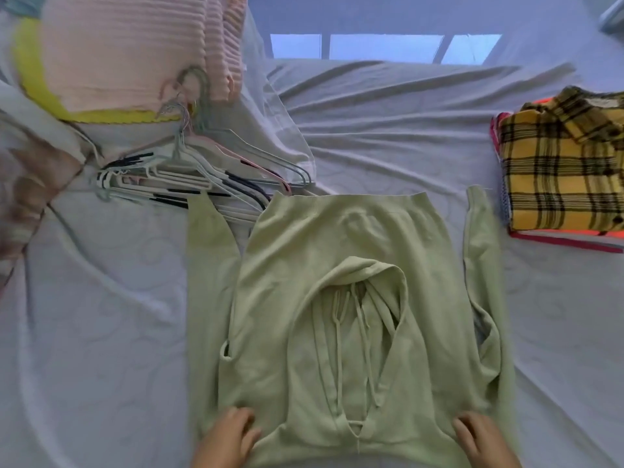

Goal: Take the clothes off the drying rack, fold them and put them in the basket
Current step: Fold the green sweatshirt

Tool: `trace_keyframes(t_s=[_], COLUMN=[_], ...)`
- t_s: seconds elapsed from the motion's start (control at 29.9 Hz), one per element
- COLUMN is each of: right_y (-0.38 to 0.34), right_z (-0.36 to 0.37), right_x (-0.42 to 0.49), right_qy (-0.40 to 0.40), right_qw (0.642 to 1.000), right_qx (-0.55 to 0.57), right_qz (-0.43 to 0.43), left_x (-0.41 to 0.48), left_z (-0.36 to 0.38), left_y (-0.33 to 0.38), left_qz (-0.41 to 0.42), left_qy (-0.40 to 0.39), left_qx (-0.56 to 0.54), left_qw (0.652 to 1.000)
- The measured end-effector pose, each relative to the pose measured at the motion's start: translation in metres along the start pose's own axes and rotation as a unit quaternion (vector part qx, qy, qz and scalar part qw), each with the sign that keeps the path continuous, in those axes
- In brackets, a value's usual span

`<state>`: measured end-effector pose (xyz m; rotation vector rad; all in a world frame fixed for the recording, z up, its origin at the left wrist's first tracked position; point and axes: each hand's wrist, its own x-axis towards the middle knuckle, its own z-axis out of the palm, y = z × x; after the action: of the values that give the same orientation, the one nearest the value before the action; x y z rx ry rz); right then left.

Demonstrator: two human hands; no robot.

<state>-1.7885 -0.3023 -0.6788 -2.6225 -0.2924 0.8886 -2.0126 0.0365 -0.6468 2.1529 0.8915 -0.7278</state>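
The green hoodie (337,248) is soft, limp — left hand (227,437) and right hand (483,440) press flat, gripping nothing; take its shoulders.

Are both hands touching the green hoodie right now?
Touching. The head view shows the left hand and right hand resting on the green hoodie near its shoulders, fingers overlapping the fabric with no gap.

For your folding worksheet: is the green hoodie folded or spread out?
Spread out: the hoodie lies flat on the bed, sleeves out at both sides.
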Motion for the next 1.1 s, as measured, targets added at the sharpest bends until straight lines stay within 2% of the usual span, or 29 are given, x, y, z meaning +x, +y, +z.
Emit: trace_keyframes(t_s=[0.03,0.07,0.17,0.2,0.3,0.43,0.53,0.6,0.67,0.74,0.8,0.94,0.97,1.1], right_y=[-0.029,-0.061,-0.116,-0.130,-0.163,-0.178,-0.177,-0.176,-0.174,-0.171,-0.159,-0.123,-0.119,-0.134], right_z=[-0.011,-0.021,-0.028,-0.027,-0.025,-0.029,-0.035,-0.044,-0.054,-0.063,-0.067,-0.068,-0.067,-0.067], right_x=[0.000,0.007,0.046,0.064,0.110,0.143,0.139,0.127,0.112,0.096,0.081,0.063,0.065,0.099], right_qy=[-0.002,0.028,0.062,0.070,0.097,0.059,0.061,0.117,0.172,0.192,0.158,-0.066,-0.077,0.046], right_qw=[0.999,0.996,0.984,0.978,0.975,0.985,0.985,0.974,0.958,0.942,0.943,0.961,0.963,0.983], right_qx=[0.038,0.077,0.165,0.195,0.198,0.154,0.161,0.170,0.175,0.171,0.125,-0.057,-0.075,-0.027], right_qz=[0.016,0.018,-0.012,0.006,0.023,0.046,-0.028,-0.092,-0.146,-0.215,-0.263,-0.263,-0.247,-0.176], left_x=[0.007,0.016,0.050,0.069,0.119,0.157,0.161,0.159,0.154,0.134,0.107,0.063,0.061,0.083], left_z=[-0.006,-0.015,-0.036,-0.040,-0.051,-0.053,-0.052,-0.054,-0.056,-0.063,-0.067,-0.060,-0.059,-0.068], left_y=[0.009,0.025,0.093,0.110,0.142,0.144,0.140,0.139,0.131,0.117,0.097,0.049,0.044,0.071], left_qz=[0.030,0.036,0.095,0.098,0.059,-0.037,-0.040,-0.038,0.006,0.084,0.152,0.221,0.217,0.183], left_qy=[0.051,0.051,0.072,0.092,0.140,0.140,0.145,0.157,0.195,0.235,0.269,0.233,0.224,0.244], left_qx=[-0.014,-0.056,-0.059,-0.052,0.007,0.043,0.072,0.057,-0.031,-0.138,-0.165,-0.011,-0.021,-0.115], left_qw=[0.998,0.997,0.991,0.990,0.988,0.989,0.986,0.985,0.980,0.958,0.936,0.947,0.950,0.945])
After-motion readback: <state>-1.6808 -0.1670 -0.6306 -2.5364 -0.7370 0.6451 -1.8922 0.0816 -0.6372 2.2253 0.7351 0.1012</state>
